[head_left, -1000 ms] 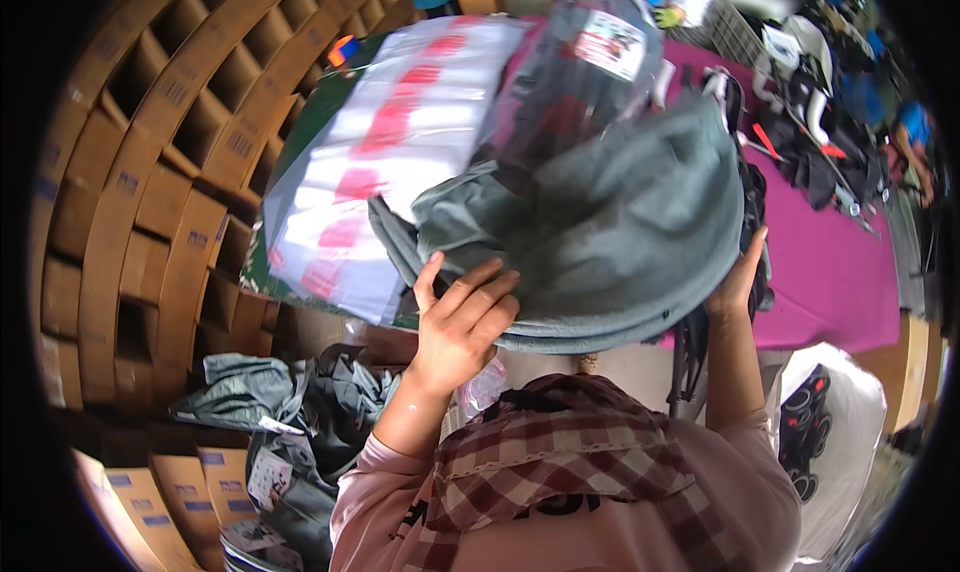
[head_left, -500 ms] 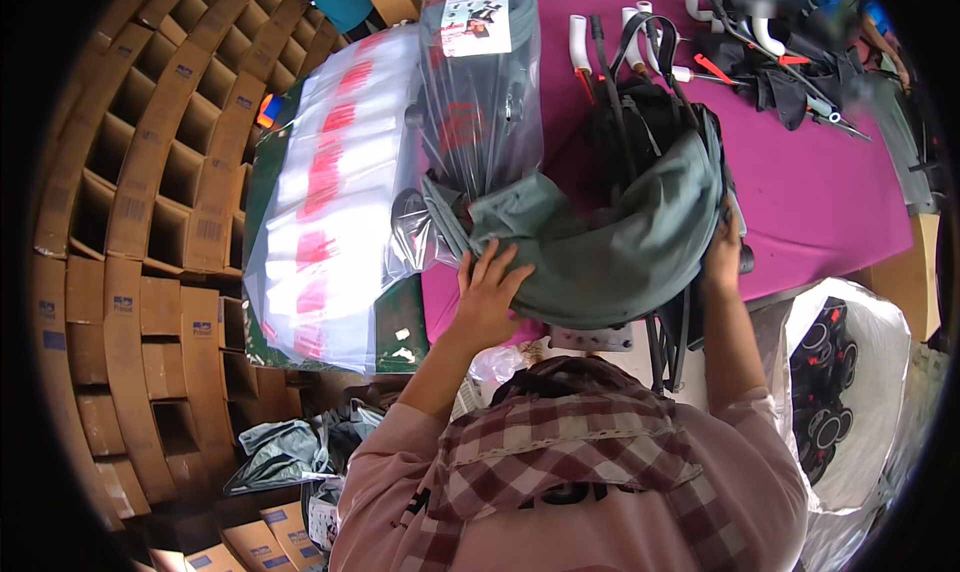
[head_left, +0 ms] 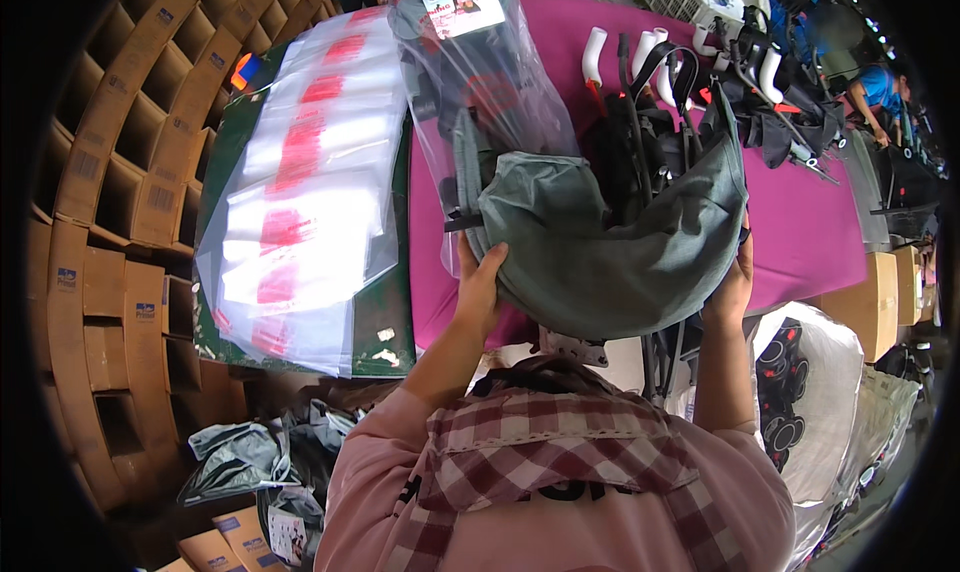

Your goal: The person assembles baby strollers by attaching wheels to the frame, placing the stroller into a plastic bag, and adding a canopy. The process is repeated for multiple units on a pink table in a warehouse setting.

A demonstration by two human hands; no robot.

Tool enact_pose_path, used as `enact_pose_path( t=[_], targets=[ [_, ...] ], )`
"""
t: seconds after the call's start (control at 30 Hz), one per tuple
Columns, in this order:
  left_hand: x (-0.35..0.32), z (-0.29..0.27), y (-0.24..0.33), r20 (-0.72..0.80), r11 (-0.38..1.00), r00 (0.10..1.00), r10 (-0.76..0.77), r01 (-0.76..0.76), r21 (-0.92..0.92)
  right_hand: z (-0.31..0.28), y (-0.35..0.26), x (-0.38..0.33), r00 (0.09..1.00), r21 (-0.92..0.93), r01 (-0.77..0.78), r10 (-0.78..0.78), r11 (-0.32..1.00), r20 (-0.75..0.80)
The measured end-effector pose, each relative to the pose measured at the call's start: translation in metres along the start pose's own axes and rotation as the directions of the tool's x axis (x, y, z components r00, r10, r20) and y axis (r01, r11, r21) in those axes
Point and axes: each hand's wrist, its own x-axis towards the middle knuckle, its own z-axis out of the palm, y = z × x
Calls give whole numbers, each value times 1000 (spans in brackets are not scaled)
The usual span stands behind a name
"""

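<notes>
A grey-green stroller canopy (head_left: 625, 277) spreads in a wide curve in front of me, over the near side of the table. My left hand (head_left: 483, 280) grips its left end, thumb on the fabric and the other fingers partly behind it. At the right end, my right hand (head_left: 733, 284) is closed round the canopy's edge, most of its fingers hidden by the cloth. Behind the canopy stand the black tubes and dark fabric of a folded stroller frame (head_left: 632, 167). A stroller wrapped in a clear plastic bag (head_left: 490, 82) lies just beyond my left hand.
Flat plastic bags with red print (head_left: 300, 192) lie on a green table (head_left: 385, 322) at left. More stroller frames (head_left: 775, 92) rest on the purple tablecloth (head_left: 800, 232). Cardboard boxes (head_left: 100, 192) line the left; a white sack of wheels (head_left: 815, 392) stands right. Another person (head_left: 880, 97) is far right.
My left hand has gone from lying spread on the fabric to gripping the canopy's left end. That end is now raised and opened wider. My view has shifted slightly.
</notes>
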Motion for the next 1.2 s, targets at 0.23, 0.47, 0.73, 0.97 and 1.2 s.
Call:
enact_pose_path(
  t=[0.23, 0.47, 0.73, 0.97, 1.2],
  targets=[
    [13, 34, 33, 165, 659, 836, 523, -520, 543, 29, -34, -48, 968, -178, 212, -232, 961, -97],
    [-17, 97, 32, 627, 751, 654, 423, -640, 161, -8, -82, -71, 867, -219, 188, -267, 957, -421],
    [32, 157, -19, 836, 609, 549, -1, -663, 436, -65, -61, -1, 988, -300, -149, 126, 942, -93],
    [131, 235, -47, 718, 585, 694, 53, -604, 541, -88, -16, 192, 964, -416, -173, 240, 893, 114],
    [280, 290, -67, 661, 482, 727, 186, -653, 584, -87, 58, 388, 952, -424, -178, 264, 888, 153]
  ],
)
